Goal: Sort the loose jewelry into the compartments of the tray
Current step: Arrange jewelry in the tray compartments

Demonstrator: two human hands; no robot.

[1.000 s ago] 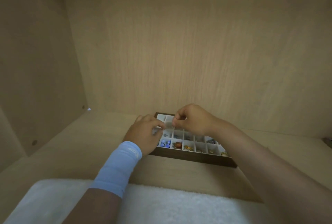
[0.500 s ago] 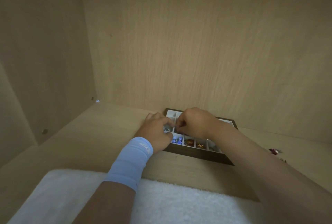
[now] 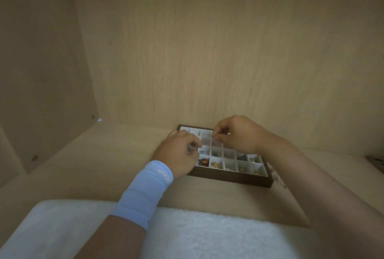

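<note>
Inside wooden cabinet [image 3: 207, 51] | tray [image 3: 228, 178] on shelf [image 3: 104, 165] | left hand [image 3: 178, 151] pinches grey piece [image 3: 191, 148] | right hand [image 3: 239, 134] grasp unclear

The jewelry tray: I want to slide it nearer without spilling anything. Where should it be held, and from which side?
Take the jewelry tray by its dark wooden outer wall, one grip at each short end, coming from the near side. It lies flat, shallow and open-topped with loose pieces in the compartments, so I would keep it level.

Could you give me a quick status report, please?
Left hand pinches small grey piece over tray. Right hand pinched too, contents unclear. Loose jewelry beside tray's right edge.
</note>
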